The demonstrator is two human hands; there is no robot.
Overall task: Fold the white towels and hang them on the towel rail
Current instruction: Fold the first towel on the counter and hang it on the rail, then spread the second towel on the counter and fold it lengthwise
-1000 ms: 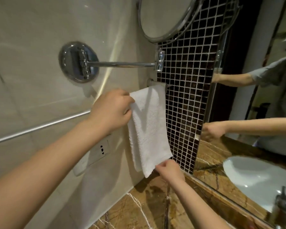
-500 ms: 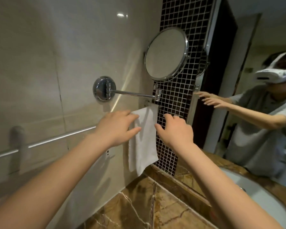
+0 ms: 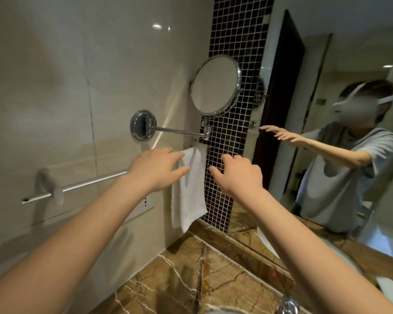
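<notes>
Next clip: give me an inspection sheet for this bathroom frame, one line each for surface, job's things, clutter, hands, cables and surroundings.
Surface: brown veined marble counter.
Job's things: one folded white towel hangs over the right end of the rail; no other towel seen.
Clutter: nothing seen.
Hands: left hand and right hand both open, fingers relaxed, either side of the towel's top; neither grips it.
Cables: nothing seen.
Surroundings: round mirror on a swing arm above the towel; mosaic strip; wall mirror reflecting the person; socket below the rail; tap at the bottom edge.
</notes>
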